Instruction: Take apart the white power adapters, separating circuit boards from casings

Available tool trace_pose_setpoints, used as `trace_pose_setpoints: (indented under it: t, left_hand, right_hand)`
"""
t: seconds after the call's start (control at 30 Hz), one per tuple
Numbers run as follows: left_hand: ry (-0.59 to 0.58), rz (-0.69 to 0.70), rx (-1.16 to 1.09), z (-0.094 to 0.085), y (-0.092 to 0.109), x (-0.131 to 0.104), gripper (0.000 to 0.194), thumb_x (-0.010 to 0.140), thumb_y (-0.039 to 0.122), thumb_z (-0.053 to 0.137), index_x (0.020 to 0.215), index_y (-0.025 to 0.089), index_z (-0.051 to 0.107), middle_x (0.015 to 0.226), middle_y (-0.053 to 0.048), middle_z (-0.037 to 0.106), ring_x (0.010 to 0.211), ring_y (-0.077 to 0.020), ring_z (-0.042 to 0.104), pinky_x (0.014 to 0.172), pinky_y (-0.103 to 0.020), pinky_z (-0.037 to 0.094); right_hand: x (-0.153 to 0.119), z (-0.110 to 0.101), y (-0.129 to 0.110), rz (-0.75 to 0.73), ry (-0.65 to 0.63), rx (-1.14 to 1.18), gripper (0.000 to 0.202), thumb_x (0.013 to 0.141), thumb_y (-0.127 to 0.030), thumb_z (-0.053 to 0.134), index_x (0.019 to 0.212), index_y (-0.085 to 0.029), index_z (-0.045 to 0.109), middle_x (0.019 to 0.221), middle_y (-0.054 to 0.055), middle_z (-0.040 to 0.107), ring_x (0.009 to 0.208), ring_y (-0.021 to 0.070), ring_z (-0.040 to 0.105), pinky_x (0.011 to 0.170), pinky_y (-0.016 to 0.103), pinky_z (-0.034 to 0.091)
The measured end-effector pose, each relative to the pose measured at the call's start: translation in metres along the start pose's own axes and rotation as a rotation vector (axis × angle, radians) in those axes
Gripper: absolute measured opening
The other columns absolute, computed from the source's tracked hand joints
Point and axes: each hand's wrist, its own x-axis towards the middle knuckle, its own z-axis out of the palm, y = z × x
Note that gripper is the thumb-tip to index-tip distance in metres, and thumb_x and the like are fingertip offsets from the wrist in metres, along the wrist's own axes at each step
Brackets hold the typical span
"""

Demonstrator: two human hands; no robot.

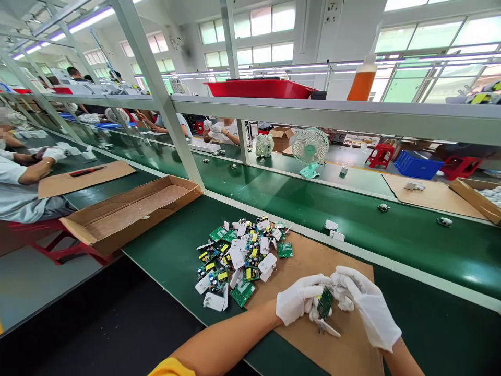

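My left hand, in a white glove, is closed around a small green circuit board that stands tilted above the cardboard sheet. Below the board a white plastic piece with metal prongs sticks out from under the same fingers. Close against the board's upper right is my right hand, also gloved, its fingers curled and pressed together; what they pinch is hidden. To the left lies a heap of circuit boards with yellow parts, mixed with white plastic plug covers.
Beyond the cardboard runs a green conveyor belt carrying several small assemblies. Two white pieces lie at its near rail. A long open carton sits left, near a metal post. Co-workers sit at the left and across the belt.
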Motion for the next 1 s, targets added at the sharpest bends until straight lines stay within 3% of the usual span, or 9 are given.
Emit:
trace_pose_setpoints:
  t: [0.1, 0.17, 0.27, 0.37, 0.5, 0.63, 0.8, 0.9, 1.0]
  left_hand:
    - [0.046, 0.093, -0.058, 0.002, 0.002, -0.003, 0.051, 0.072, 0.038, 0.068, 0.115, 0.013, 0.061, 0.1, -0.012, 0.067, 0.077, -0.0192, 0.064, 0.065, -0.028, 0.047]
    - [0.012, 0.118, -0.095, 0.003, 0.004, -0.006, 0.052, 0.072, 0.038, 0.067, 0.118, 0.015, 0.06, 0.101, -0.012, 0.067, 0.079, -0.0209, 0.065, 0.063, -0.028, 0.047]
    - [-0.077, 0.087, -0.084, 0.003, 0.005, -0.008, 0.056, 0.071, 0.039, 0.068, 0.122, 0.016, 0.057, 0.105, -0.012, 0.066, 0.075, -0.0189, 0.064, 0.058, -0.025, 0.044]
    - [-0.063, 0.044, -0.009, 0.0, 0.003, -0.007, 0.059, 0.07, 0.039, 0.071, 0.123, 0.017, 0.057, 0.109, -0.012, 0.065, 0.069, -0.0149, 0.062, 0.056, -0.023, 0.043]
    - [0.045, 0.061, 0.015, -0.004, 0.001, -0.003, 0.057, 0.072, 0.04, 0.07, 0.123, 0.016, 0.058, 0.107, -0.014, 0.066, 0.076, -0.0197, 0.064, 0.063, -0.029, 0.047]
    - [0.05, 0.091, -0.096, -0.003, -0.001, 0.001, 0.051, 0.076, 0.042, 0.066, 0.119, 0.014, 0.06, 0.099, -0.016, 0.068, 0.082, -0.0261, 0.065, 0.068, -0.036, 0.049]
    - [0.057, 0.153, -0.166, 0.002, 0.004, 0.001, 0.034, 0.081, 0.04, 0.061, 0.097, 0.01, 0.066, 0.09, -0.014, 0.068, 0.08, -0.0231, 0.065, 0.065, -0.031, 0.047]
    - [0.053, 0.148, -0.238, 0.004, 0.007, 0.0, 0.028, 0.082, 0.036, 0.059, 0.09, 0.01, 0.065, 0.086, -0.013, 0.067, 0.079, -0.0216, 0.064, 0.067, -0.029, 0.046]
    - [0.045, 0.13, -0.289, 0.005, 0.007, 0.0, 0.025, 0.083, 0.035, 0.059, 0.09, 0.011, 0.064, 0.082, -0.01, 0.067, 0.076, -0.0198, 0.063, 0.071, -0.031, 0.045]
  right_hand:
    - [-0.001, 0.004, 0.006, -0.005, 0.004, -0.08, 0.054, 0.066, -0.051, 0.071, 0.108, -0.02, 0.059, 0.108, 0.01, 0.068, 0.101, 0.0285, 0.062, 0.086, 0.041, 0.053]
    - [-0.001, 0.006, 0.011, -0.033, 0.03, -0.147, 0.058, 0.067, -0.051, 0.069, 0.114, -0.021, 0.054, 0.113, 0.011, 0.065, 0.102, 0.0286, 0.062, 0.086, 0.042, 0.052]
    - [0.0, 0.01, 0.014, -0.108, 0.121, -0.328, 0.051, 0.069, -0.048, 0.064, 0.112, -0.021, 0.056, 0.113, 0.011, 0.064, 0.1, 0.0274, 0.063, 0.091, 0.045, 0.049]
    - [0.0, 0.013, 0.011, -0.122, 0.17, -0.469, 0.043, 0.069, -0.047, 0.06, 0.103, -0.02, 0.059, 0.101, 0.009, 0.067, 0.088, 0.0257, 0.065, 0.084, 0.043, 0.052]
    - [-0.001, 0.013, 0.006, -0.026, 0.116, -0.363, 0.038, 0.078, -0.053, 0.053, 0.103, -0.024, 0.055, 0.094, 0.006, 0.069, 0.084, 0.024, 0.067, 0.07, 0.036, 0.056]
    - [0.001, 0.009, 0.005, 0.006, 0.074, -0.31, 0.039, 0.081, -0.055, 0.051, 0.107, -0.027, 0.054, 0.104, 0.005, 0.068, 0.095, 0.024, 0.065, 0.078, 0.037, 0.055]
    - [-0.004, 0.01, 0.002, -0.287, 0.179, -0.455, 0.033, 0.079, -0.047, 0.057, 0.105, -0.028, 0.063, 0.111, 0.005, 0.061, 0.099, 0.0223, 0.06, 0.086, 0.036, 0.051]
    - [-0.009, 0.018, 0.005, -0.434, 0.079, -0.525, 0.025, 0.084, -0.039, 0.056, 0.106, -0.032, 0.066, 0.106, 0.003, 0.06, 0.098, 0.0195, 0.058, 0.083, 0.031, 0.051]
    - [-0.012, 0.029, 0.014, -0.488, 0.052, -0.631, 0.025, 0.087, -0.037, 0.052, 0.106, -0.033, 0.069, 0.105, 0.004, 0.058, 0.098, 0.0219, 0.055, 0.084, 0.036, 0.05]
